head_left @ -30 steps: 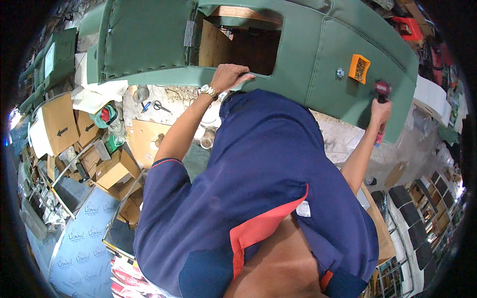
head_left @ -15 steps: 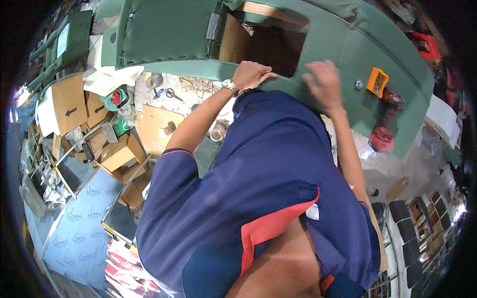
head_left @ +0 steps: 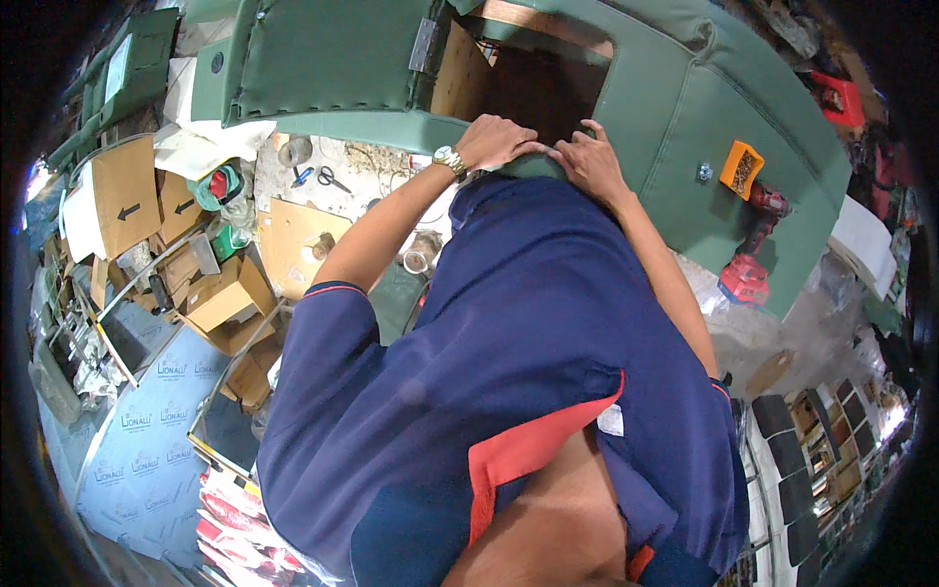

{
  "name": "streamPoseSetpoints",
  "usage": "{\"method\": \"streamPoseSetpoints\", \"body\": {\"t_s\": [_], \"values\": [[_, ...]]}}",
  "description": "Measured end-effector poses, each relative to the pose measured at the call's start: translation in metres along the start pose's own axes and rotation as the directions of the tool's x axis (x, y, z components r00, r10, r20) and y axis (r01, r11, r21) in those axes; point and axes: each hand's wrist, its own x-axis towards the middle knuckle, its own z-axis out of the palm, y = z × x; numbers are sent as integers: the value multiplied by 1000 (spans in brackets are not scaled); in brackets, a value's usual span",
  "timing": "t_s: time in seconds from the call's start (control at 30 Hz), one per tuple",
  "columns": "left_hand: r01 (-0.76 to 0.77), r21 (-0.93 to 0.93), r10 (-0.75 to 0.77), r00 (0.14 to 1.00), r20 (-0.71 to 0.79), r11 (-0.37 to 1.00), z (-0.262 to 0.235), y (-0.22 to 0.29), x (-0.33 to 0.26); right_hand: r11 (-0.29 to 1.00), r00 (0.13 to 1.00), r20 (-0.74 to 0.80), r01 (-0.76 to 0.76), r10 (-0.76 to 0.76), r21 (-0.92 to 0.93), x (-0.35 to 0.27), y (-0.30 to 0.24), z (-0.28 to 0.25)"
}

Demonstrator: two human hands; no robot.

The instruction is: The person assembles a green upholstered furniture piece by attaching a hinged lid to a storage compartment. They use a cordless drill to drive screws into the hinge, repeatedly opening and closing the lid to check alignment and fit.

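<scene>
- Green upholstered panel (head_left: pixel 685 108) fills the upper centre and upper right of the frame; its long axis arcs from upper left down to the right edge.
- Rectangular opening (head_left: pixel 533 83) in the panel, top centre, with bare wood showing inside.
- Left hand (head_left: pixel 494 142) at the lower edge of the opening, upper centre, fingers curled tight over the green fabric lip; wristwatch (head_left: pixel 448 158) on the wrist.
- Right hand (head_left: pixel 590 161) just beside the left, almost touching, fingers bent and pressing on the same fabric edge; a full grasp I cannot tell.
- Hinged green flap (head_left: pixel 328 59) at upper left, metal hinge (head_left: pixel 424 44) at its right side.
- Red cordless drill (head_left: pixel 753 249) lies on the panel at right, long axis near vertical, well apart from both hands.
- Orange tray of screws (head_left: pixel 740 168) just above the drill.
- Scissors (head_left: pixel 333 179) on the surface left of the forearm.
- Cardboard boxes (head_left: pixel 220 298) at left.
</scene>
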Motion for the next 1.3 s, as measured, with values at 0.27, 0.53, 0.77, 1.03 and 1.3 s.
{"method": "streamPoseSetpoints", "body": {"t_s": [0.27,0.53,0.77,1.03,1.3], "values": [[35,81,-13,966,-258,996,-9,-25,-35,948,984,-155,-38,91,316,17,-27,12],[181,145,-150,967,-204,973,-1,-25,-21,980,963,236,-160,129,118,44,-28,33],[172,162,-120,950,-287,972,-1,-27,-15,948,951,266,-220,157,230,45,-19,45],[298,67,-276,933,-231,952,-2,-22,-15,856,826,546,-378,141,352,70,-9,29],[346,-146,-344,626,-700,927,5,7,-33,931,947,241,-271,212,246,58,-26,21]]}}
